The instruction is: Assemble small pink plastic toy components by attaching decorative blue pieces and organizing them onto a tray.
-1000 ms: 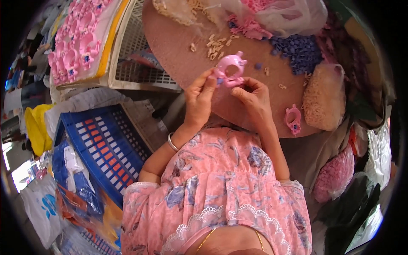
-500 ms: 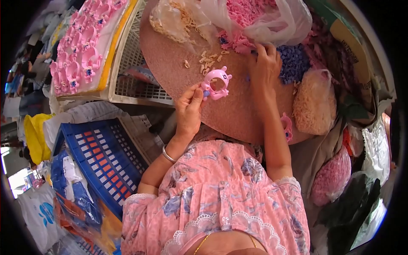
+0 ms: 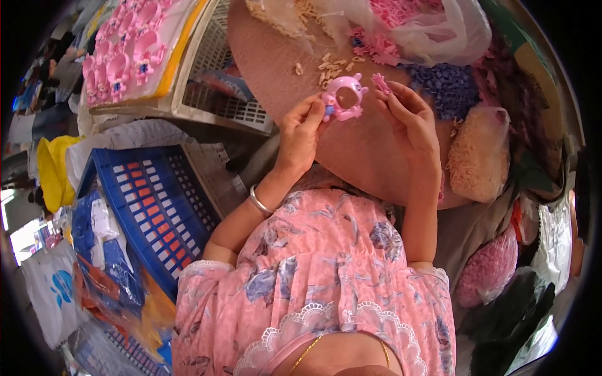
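Note:
Between thumb and fingers, my left hand (image 3: 303, 133) grips a pink plastic ring-shaped animal toy (image 3: 358, 91) with small ears and a blue patch near my fingertips. My right hand (image 3: 411, 119) pinches a small pink plastic piece (image 3: 380, 83), held just right of the toy and apart from it. Both hands are above the round brown table (image 3: 357, 160). Several small cream-coloured pieces (image 3: 327, 69) lie loose on the table beyond the toy. Past my right hand there is a heap of blue pieces (image 3: 448, 88).
An open clear bag of pink pieces (image 3: 439, 37) lies at the far side, beside a bag of cream pieces (image 3: 282, 19). Another bag of cream pieces (image 3: 480, 153) sits at the right edge. Finished-looking pink toys (image 3: 128, 53) fill a tray on a crate at the left. A blue basket (image 3: 157, 213) stands nearer.
My right hand has come back from the far pile with a small pink piece, toward the toy. My left hand has moved slightly right and up with the toy.

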A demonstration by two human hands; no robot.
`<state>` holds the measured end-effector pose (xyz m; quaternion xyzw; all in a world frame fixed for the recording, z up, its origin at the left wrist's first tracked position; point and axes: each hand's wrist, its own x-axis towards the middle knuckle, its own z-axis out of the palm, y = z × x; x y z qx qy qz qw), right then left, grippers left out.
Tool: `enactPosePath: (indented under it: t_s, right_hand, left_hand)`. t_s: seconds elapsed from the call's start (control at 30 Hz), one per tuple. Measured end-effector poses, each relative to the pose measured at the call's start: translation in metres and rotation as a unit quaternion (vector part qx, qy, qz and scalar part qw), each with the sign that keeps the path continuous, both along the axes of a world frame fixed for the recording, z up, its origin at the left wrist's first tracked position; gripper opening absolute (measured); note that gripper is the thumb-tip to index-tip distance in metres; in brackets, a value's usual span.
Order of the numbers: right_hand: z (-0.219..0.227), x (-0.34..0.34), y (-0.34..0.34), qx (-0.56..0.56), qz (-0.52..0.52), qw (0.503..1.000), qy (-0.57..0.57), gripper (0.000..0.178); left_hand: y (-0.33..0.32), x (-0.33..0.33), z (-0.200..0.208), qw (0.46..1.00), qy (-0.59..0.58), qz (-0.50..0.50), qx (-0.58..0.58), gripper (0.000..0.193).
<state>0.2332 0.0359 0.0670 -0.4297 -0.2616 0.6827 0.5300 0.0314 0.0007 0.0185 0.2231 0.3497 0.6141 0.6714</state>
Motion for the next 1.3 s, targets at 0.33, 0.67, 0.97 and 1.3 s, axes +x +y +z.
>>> enactPosePath:
  t_s: [0.33, 0.67, 0.97, 1.3]
  right_hand:
    - [0.025, -0.043, -0.041, 0.436, -0.034, 0.671, -0.599, 0.023]
    - [0.029, -0.037, -0.033, 0.49, -0.003, 0.685, -0.539, 0.017]
    - [0.015, -0.032, -0.041, 0.438, -0.002, 0.75, -0.495, 0.016]
    - [0.012, -0.037, -0.04, 0.497, -0.06, 0.697, -0.514, 0.021]
  left_hand:
    - [-0.007, 0.005, 0.003, 0.977, 0.195, 0.003, 0.081, 0.034]
    - [-0.009, 0.002, 0.011, 0.96, 0.259, -0.018, 0.107, 0.033]
    - [-0.011, 0.001, 0.022, 0.956, 0.267, -0.036, 0.115, 0.03]
    - [-0.014, 0.001, 0.02, 0.951, 0.276, -0.044, 0.134, 0.03]
